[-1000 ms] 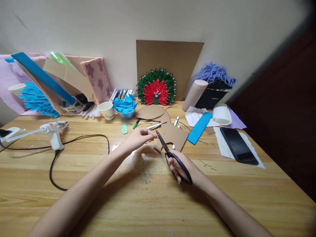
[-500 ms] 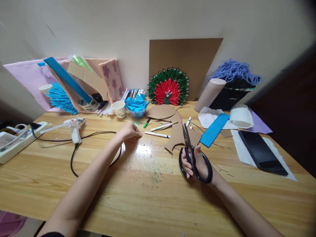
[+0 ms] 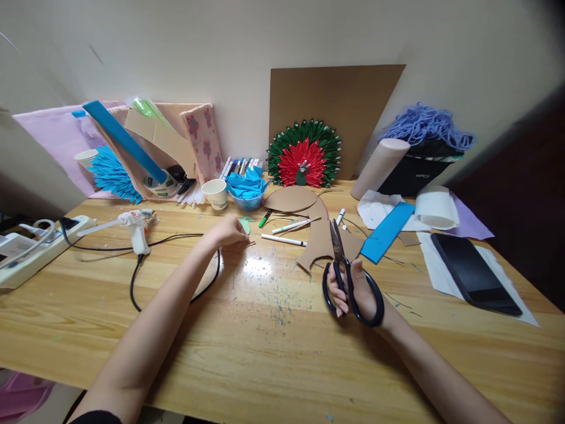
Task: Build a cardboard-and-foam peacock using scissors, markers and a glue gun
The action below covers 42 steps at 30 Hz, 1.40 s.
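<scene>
The fingers of my left hand [image 3: 230,231] are pinched together low over the table, and whatever they hold is hidden. Just beyond the fingertips is a small light-green cut-out piece [image 3: 246,225]; a thin brown strip [image 3: 248,244] lies beside them. My right hand [image 3: 359,291] grips black-handled scissors [image 3: 338,247], its fingers through the loops. The blades point away from me and look almost closed, with nothing visible between them. Under and behind the scissors lies a cut brown cardboard piece [image 3: 315,241]. White markers [image 3: 282,239] and a green marker [image 3: 265,219] lie between the hands.
A white glue gun [image 3: 138,232] and its black cord [image 3: 132,282] are at left, near a power strip [image 3: 48,253]. A paper cup [image 3: 215,194] and a bowl of blue pieces [image 3: 247,201] stand behind. A blue strip [image 3: 388,231] and a phone [image 3: 474,274] lie at right.
My left hand has shifted slightly left and away from me, leaving more of the green piece and the thin strip visible. The scissors stay in my right hand. The view has shifted a little.
</scene>
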Each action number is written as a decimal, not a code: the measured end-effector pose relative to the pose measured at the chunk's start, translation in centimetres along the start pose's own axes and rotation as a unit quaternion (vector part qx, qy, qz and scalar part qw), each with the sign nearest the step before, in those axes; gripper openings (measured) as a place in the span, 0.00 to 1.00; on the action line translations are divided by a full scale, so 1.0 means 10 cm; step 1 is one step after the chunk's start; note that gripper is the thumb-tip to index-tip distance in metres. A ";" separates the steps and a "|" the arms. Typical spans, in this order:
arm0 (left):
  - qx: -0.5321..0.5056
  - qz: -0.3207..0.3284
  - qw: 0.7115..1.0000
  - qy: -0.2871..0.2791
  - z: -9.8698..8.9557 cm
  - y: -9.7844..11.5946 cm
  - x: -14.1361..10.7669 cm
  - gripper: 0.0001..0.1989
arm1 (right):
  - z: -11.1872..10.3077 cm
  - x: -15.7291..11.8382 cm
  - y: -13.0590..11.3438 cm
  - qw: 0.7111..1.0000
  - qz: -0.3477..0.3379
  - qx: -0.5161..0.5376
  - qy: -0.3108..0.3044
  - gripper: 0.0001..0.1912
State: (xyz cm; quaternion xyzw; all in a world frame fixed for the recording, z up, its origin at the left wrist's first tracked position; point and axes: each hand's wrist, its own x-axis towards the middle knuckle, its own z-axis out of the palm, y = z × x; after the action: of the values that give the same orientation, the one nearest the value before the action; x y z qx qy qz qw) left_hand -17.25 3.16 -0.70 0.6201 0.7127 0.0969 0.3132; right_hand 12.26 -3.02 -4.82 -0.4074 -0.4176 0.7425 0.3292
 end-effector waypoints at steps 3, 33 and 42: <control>-0.010 -0.001 1.000 -0.002 -0.05 0.02 -0.03 0.09 | -0.01 0.01 -0.01 1.000 -0.005 0.002 0.002 0.37; 0.166 0.405 0.894 0.092 1.31 2.16 1.51 0.08 | -0.38 0.06 -0.63 0.902 -0.239 0.222 0.284 0.23; 0.192 0.411 0.884 0.111 1.29 2.18 1.53 0.10 | -0.44 0.08 -0.63 0.894 -0.257 0.228 0.288 0.25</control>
State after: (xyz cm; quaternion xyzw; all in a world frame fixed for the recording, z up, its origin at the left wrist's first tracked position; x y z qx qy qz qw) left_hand 7.43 19.01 -4.35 0.8907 0.4287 0.1460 0.0389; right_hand 16.66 1.92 -0.93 -0.3961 -0.2138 0.5569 0.6980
